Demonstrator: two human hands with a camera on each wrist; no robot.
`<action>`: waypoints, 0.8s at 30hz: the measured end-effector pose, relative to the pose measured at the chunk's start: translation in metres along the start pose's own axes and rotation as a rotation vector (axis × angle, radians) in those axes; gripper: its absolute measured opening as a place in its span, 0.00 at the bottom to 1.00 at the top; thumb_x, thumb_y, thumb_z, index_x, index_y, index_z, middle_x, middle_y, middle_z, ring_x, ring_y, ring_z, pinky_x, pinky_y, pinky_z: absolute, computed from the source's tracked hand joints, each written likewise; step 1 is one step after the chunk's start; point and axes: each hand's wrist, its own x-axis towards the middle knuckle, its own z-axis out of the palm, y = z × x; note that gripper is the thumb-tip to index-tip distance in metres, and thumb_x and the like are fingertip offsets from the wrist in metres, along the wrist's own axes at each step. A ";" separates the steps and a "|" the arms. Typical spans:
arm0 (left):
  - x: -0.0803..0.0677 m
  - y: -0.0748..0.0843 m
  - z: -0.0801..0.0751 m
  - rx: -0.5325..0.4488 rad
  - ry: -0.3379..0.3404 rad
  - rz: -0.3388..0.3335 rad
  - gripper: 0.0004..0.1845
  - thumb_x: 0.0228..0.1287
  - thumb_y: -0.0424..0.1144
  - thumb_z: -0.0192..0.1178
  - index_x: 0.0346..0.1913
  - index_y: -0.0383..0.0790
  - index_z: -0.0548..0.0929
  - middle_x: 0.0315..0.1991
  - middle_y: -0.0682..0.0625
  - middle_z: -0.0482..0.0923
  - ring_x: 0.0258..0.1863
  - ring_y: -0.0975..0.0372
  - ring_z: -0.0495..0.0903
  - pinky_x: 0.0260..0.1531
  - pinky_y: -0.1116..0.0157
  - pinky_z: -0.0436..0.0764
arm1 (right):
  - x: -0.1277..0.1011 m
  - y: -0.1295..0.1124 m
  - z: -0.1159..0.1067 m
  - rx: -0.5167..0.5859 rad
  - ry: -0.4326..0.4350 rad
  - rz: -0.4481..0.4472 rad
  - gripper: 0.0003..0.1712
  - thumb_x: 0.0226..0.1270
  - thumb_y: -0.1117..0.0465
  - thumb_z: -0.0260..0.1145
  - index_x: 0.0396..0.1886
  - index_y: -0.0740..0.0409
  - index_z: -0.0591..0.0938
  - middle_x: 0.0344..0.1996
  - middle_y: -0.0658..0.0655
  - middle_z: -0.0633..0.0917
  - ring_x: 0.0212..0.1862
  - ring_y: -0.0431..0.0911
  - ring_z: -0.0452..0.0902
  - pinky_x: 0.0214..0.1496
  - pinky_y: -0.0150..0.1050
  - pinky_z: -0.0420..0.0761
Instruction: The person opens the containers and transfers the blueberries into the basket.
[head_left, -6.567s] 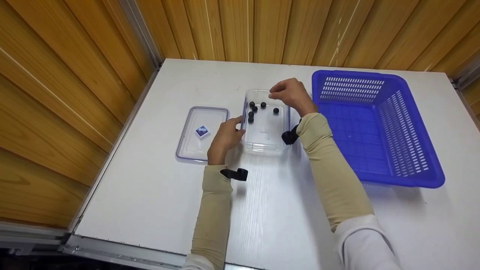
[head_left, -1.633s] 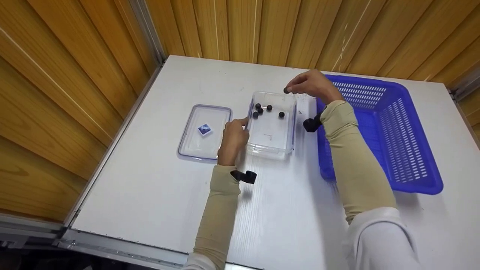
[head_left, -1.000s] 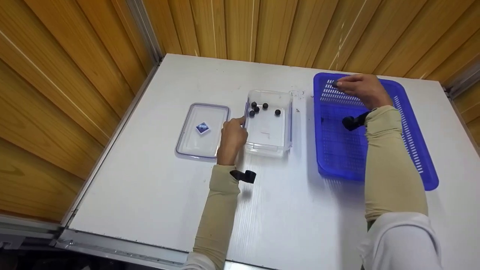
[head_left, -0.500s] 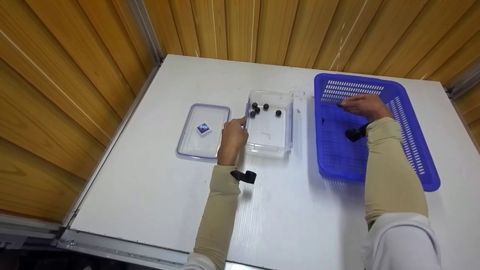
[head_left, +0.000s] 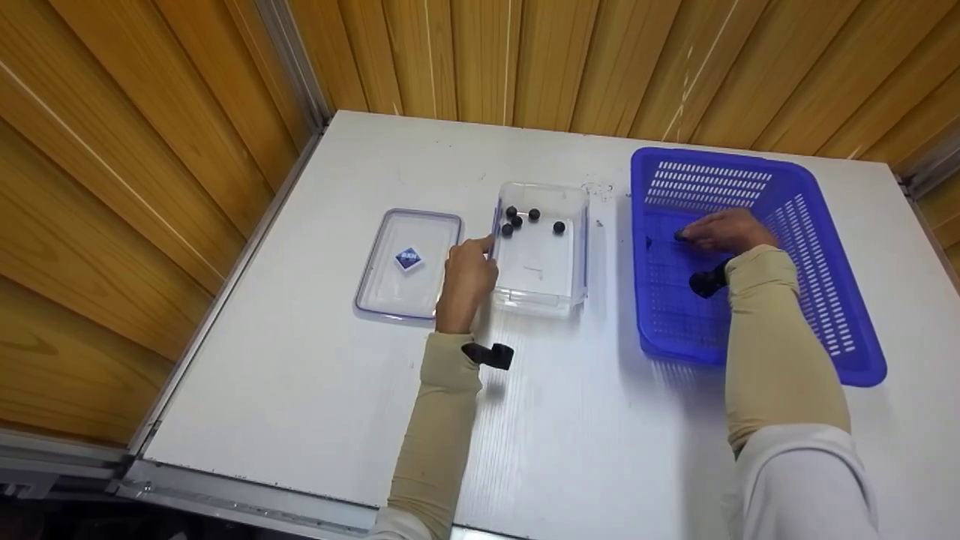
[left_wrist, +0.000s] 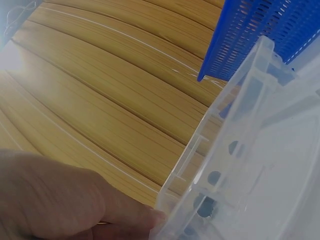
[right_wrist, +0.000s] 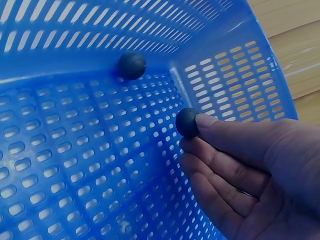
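Observation:
My left hand (head_left: 480, 259) grips the left wall of a clear plastic container (head_left: 541, 289) in the middle of the white table. Several small black balls (head_left: 517, 221) lie at the container's far end. Close up, the left hand (left_wrist: 150, 220) presses against the container's corner (left_wrist: 235, 165). My right hand (head_left: 686, 236) is low inside the blue basket (head_left: 832, 300) and pinches one black ball (right_wrist: 187, 122) between thumb and finger. A second black ball (right_wrist: 131, 65) rests on the basket's floor by the far wall.
The container's clear lid (head_left: 407, 262), with a blue label, lies flat left of my left hand. Wooden panel walls enclose the table at the back and left. The basket stands along the table's right side.
My right hand lifted a black ball out of the container, carried it right over the basket's rim and lowered it inside. The left hand stayed on the container.

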 end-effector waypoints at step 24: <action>0.000 -0.001 -0.001 0.024 0.010 0.045 0.25 0.61 0.27 0.52 0.62 0.43 0.77 0.56 0.43 0.80 0.57 0.45 0.77 0.54 0.51 0.76 | 0.002 0.000 0.009 0.033 -0.003 0.095 0.13 0.60 0.51 0.70 0.41 0.52 0.86 0.25 0.44 0.84 0.35 0.43 0.79 0.42 0.37 0.78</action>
